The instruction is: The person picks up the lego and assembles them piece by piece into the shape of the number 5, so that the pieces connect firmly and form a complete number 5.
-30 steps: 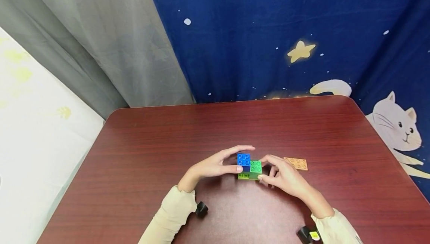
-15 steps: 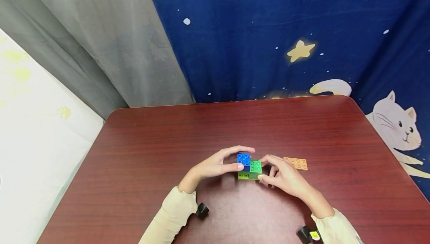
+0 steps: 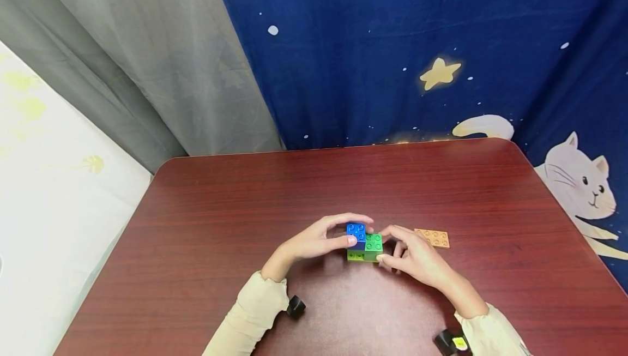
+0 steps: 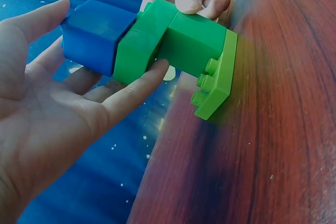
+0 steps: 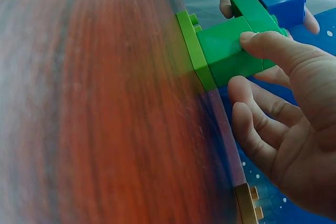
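Note:
A small stack of toy building bricks stands on the table in the head view. Its base is a flat lime-green plate with a green brick on one end. Over that lies another green brick that overhangs the plate's bare studs, and a blue brick tops the overhanging end. My left hand holds the blue brick, thumb on its near upper edge, fingers round the far side. From the right, my right hand pinches the green bricks between thumb and fingers.
A flat orange studded plate lies just beyond my right hand. The brown wooden table runs back to grey and blue curtains. Black wrist devices hang below both sleeves.
My left thumb has shifted slightly up and inward onto the blue brick's top edge. The stack, the right hand and the orange plate stay where they were.

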Tool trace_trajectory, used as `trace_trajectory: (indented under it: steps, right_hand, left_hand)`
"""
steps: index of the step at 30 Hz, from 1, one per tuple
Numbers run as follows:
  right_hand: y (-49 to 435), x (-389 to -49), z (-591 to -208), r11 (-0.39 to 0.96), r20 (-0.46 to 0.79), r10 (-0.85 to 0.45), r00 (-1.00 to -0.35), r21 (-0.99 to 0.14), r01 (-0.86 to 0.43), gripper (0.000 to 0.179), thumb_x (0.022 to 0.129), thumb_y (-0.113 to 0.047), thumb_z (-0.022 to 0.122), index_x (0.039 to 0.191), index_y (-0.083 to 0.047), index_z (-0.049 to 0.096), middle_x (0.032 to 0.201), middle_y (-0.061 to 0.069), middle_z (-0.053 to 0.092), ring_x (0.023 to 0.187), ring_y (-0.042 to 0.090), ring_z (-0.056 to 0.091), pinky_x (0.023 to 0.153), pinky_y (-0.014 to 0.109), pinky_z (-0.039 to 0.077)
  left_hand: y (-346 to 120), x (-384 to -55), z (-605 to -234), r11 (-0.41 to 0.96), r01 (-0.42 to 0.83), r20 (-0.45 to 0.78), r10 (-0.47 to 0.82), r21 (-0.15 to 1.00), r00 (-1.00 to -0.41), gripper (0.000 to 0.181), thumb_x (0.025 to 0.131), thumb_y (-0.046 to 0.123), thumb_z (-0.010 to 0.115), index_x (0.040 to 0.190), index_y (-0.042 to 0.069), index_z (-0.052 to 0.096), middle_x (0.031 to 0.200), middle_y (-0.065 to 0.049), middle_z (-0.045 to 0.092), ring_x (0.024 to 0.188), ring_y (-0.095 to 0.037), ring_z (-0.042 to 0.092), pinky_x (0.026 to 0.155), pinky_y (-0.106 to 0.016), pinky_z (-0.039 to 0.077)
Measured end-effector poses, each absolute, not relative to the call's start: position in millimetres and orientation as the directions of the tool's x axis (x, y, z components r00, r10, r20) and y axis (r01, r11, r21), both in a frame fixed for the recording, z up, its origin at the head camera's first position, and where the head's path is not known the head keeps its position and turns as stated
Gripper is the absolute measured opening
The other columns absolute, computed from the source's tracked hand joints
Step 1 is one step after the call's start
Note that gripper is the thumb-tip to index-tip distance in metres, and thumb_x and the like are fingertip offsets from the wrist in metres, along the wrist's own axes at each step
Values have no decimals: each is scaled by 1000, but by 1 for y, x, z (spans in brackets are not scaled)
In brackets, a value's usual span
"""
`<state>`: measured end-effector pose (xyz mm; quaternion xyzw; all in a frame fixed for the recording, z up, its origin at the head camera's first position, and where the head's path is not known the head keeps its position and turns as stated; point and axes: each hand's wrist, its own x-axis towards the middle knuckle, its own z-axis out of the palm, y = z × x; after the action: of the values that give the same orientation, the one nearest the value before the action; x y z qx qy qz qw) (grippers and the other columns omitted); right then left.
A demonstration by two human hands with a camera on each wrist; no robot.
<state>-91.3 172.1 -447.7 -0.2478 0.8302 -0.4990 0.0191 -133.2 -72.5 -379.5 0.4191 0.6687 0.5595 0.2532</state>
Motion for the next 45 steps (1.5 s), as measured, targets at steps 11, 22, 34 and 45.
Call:
trace_trajectory:
  steps: [11,22,34,45]
  right_hand:
    - [173,-93,-452,383,219,-434,-874,-833,-399,27,82,-20,73,105,-19,59,95,0,61,49,11,57,43,26,46]
    - [172,-93,-450,391,197,-437,-878,-837,-382,28,82,-22,72,106,-19,59,94,1,61,49,11,57,44,26,46]
    - [174,-93,-449,401,194,-435,-879,-833,-382,28,82,-20,72,107,-19,58,90,-2,61,49,11,57,43,26,46]
    - [174,-94,-448,400,173,-448,-877,-839,-369,29,83,-23,72,109,-18,58,62,-2,59,46,12,56,43,27,46]
  left_hand:
    - [-74,-144,-414,-33,114,90,835,993,-542,48,95,11,53,140,14,38,129,-15,52,111,-21,54,87,-36,47]
    - [-77,-146,-417,28,202,92,823,979,-561,48,91,22,60,136,16,44,126,-2,53,111,-18,54,88,-37,46]
    - [-75,-142,-397,29,247,113,835,969,-538,37,90,9,59,125,-1,52,122,-15,55,101,-16,56,87,-38,46]
    - [-76,-142,-395,30,263,117,842,964,-526,35,90,3,57,125,-2,50,121,-18,54,99,-17,56,87,-41,45]
